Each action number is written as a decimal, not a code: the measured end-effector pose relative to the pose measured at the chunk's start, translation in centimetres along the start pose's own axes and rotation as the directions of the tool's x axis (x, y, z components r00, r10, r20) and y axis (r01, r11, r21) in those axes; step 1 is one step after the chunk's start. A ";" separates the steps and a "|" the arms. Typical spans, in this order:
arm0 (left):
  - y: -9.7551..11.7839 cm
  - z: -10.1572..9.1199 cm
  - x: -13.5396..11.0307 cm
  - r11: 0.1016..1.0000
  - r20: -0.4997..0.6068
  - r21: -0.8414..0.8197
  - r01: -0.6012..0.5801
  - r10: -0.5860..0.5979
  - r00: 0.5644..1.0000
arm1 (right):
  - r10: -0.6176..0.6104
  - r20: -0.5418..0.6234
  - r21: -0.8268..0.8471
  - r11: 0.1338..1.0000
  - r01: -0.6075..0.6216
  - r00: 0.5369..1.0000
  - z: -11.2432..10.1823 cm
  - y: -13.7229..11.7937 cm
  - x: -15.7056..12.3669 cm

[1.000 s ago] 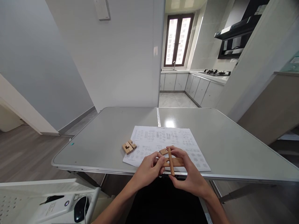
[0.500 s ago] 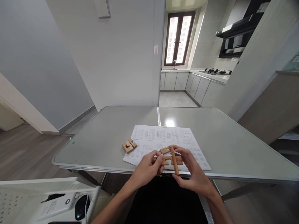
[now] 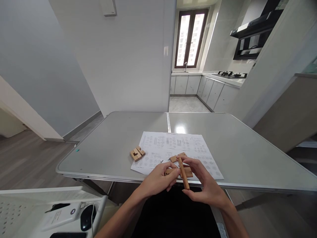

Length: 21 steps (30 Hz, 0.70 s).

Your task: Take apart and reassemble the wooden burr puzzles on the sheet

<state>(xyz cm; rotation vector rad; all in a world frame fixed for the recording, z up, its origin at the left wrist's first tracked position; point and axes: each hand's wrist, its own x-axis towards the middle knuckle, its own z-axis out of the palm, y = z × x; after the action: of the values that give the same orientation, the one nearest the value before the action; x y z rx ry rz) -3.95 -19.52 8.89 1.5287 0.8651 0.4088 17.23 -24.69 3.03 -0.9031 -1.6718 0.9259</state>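
Bare hands on show, both of yours: the left hand [image 3: 162, 178] ungloved, the right hand [image 3: 203, 181] a match, slim fingers on each! Follow them back towards you and there's your left forearm [image 3: 123, 211], uncovered right down to the bottom edge of the view, and your right forearm [image 3: 230, 216], uncovered too, each broadening away from the hand. Now drop below and between your hands: a black garment [image 3: 175, 213], broad, plain, solid black, so dark its folds barely show, and whether it's trousers or a top, there's no telling!
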 end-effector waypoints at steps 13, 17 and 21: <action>-0.3 0.0 -0.2 1.000 0.011 -0.021 0.015 -0.014 1.000 | 0.008 0.036 -0.003 1.000 -0.008 0.999 0.0 0.2 0.0; -0.4 -0.1 -0.2 0.999 0.024 -0.046 0.014 -0.013 1.000 | 0.039 0.051 0.008 0.999 -0.040 0.998 -0.1 0.2 0.0; -0.5 0.0 -0.2 0.999 0.000 -0.051 -0.013 0.013 1.000 | 0.049 0.038 0.025 0.998 -0.050 0.998 -0.1 0.0 -0.1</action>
<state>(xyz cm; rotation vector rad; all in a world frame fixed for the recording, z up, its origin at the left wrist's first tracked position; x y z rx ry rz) -4.19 -19.70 8.49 1.4881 0.8391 0.4368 17.33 -24.71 3.00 -0.9181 -1.6719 1.0009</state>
